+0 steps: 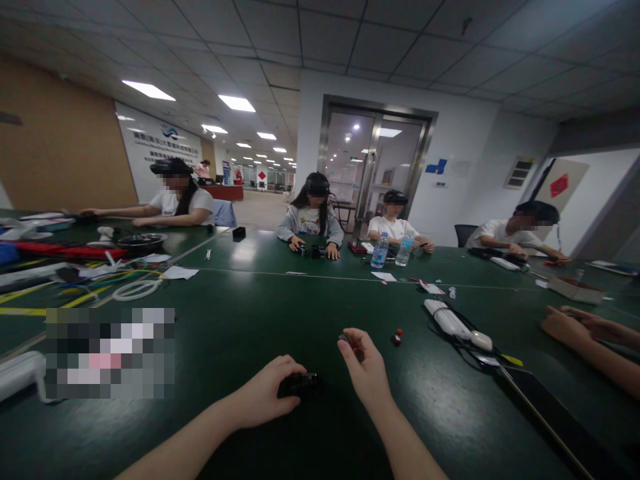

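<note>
On the green tabletop, my left hand (273, 392) has its thumb and fingers closed around a small black device (304, 383), whose kind I cannot make out. Just to the right, my right hand (365, 361) is raised slightly over the table. Its thumb and fingers pinch a small dark piece (345, 338), too small to name. A gap of bare table lies between the two hands. Beyond my right hand sits a little red, black and white item (397, 337).
At right lie a white power strip (447, 320), a white mouse-shaped item (481, 341) and a dark flat panel (555, 407). A neighbour's hands (575, 327) rest beyond. Cables (137, 288) cover the left side. Two water bottles (380, 252) stand far off, near several seated people.
</note>
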The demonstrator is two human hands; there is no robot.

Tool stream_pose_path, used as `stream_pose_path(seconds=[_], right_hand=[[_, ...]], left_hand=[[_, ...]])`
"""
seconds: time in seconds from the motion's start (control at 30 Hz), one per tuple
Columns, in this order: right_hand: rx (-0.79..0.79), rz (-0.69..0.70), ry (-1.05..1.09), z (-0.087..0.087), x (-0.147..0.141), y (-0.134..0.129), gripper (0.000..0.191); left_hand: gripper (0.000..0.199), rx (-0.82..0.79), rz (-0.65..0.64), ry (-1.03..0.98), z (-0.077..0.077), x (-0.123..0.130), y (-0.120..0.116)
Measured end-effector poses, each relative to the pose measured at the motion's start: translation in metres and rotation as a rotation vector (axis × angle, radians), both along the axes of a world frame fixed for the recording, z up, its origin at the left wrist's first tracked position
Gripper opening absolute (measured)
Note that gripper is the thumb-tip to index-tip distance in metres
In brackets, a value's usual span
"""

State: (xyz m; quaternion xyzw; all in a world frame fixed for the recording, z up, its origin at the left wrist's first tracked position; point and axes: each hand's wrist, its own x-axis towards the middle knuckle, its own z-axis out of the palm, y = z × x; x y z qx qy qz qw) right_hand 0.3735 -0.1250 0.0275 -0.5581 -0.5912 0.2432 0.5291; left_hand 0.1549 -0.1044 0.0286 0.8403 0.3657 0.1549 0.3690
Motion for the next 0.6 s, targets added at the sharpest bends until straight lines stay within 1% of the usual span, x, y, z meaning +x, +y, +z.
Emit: stream_pose_path(seconds=[0.37, 0.6], right_hand=[[-0.005, 0.004, 0.002, 0.0008, -0.0017, -0.0003, 0.031], [-0.003, -0.009, 0.002, -0.0001, -0.0024, -0.0003, 0.032]], left_hand=[[0.037, 0.013, -0.013, 0.007, 0.0074, 0.0012, -0.0028], [0.038, 0.038, -0.014, -0.016, 0.0008, 0.0007, -0.0001]])
